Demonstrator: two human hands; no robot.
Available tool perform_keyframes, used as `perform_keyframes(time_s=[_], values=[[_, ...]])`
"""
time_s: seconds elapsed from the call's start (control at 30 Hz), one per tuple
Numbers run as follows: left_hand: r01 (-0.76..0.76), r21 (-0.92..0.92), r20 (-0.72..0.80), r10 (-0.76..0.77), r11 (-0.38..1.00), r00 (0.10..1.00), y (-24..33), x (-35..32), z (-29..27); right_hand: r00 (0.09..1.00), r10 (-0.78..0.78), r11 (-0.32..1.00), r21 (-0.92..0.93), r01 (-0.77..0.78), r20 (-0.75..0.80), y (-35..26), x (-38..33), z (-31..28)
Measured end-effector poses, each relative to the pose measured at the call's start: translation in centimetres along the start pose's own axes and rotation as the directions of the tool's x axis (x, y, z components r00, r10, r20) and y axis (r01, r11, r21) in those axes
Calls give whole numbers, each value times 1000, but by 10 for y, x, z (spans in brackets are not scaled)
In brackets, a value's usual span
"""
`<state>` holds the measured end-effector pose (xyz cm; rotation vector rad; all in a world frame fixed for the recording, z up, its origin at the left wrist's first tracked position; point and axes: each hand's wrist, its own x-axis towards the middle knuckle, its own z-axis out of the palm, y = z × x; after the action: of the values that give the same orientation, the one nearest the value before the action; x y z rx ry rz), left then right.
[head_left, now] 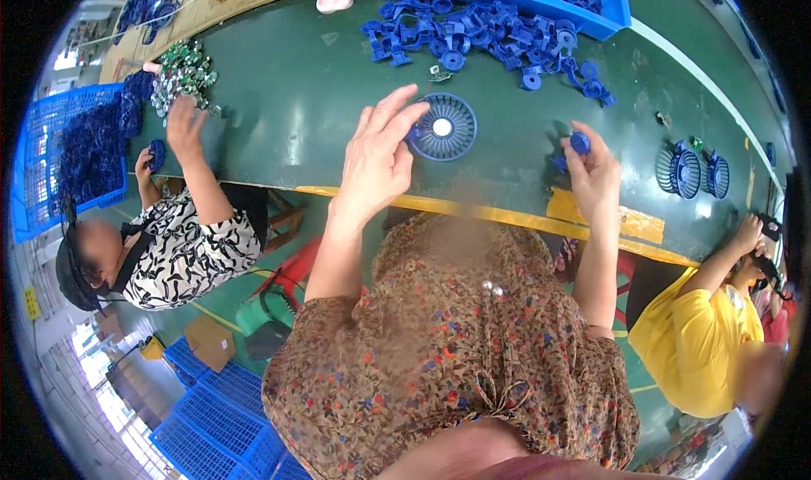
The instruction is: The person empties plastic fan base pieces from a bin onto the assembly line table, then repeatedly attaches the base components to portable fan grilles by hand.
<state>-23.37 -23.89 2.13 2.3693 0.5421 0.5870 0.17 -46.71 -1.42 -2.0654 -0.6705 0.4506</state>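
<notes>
A round blue fan grille [456,139] with a white disc [442,128] at its centre lies on the green table in front of me. My left hand [378,155] is at the grille's left edge with its fingers stretched out and apart; whether the fingertips touch the rim I cannot tell. To the right of the grille, my right hand [595,171] pinches a small blue plastic part [579,143] with a round end, much of it hidden by the fingers.
Similar blue parts lie in a heap [507,36] before a blue tray [621,11]. Two more grilles [678,172] stand at right. Small green and silver pieces [182,70] are piled at left, near a co-worker's hand [186,129]. Another person in yellow [693,336] sits at right.
</notes>
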Motion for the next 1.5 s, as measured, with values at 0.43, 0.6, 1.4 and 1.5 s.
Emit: perform_keyframes(time_s=[0.43, 0.6, 1.4, 1.5], values=[[-124, 113, 232, 95, 986, 968, 9, 9, 1, 876, -419, 815, -524, 248, -237, 24, -14, -11], [66, 200, 189, -105, 978, 976, 2, 2, 3, 949, -260, 883, -442, 159, -178, 22, -15, -24], [310, -66, 124, -301, 948, 946, 11, -28, 35, 809, -560, 742, -327, 585, 177, -50, -41, 69], [297, -61, 122, -288, 953, 950, 9, -29, 35, 814, -546, 733, -358, 579, 198, -52, -41, 73]])
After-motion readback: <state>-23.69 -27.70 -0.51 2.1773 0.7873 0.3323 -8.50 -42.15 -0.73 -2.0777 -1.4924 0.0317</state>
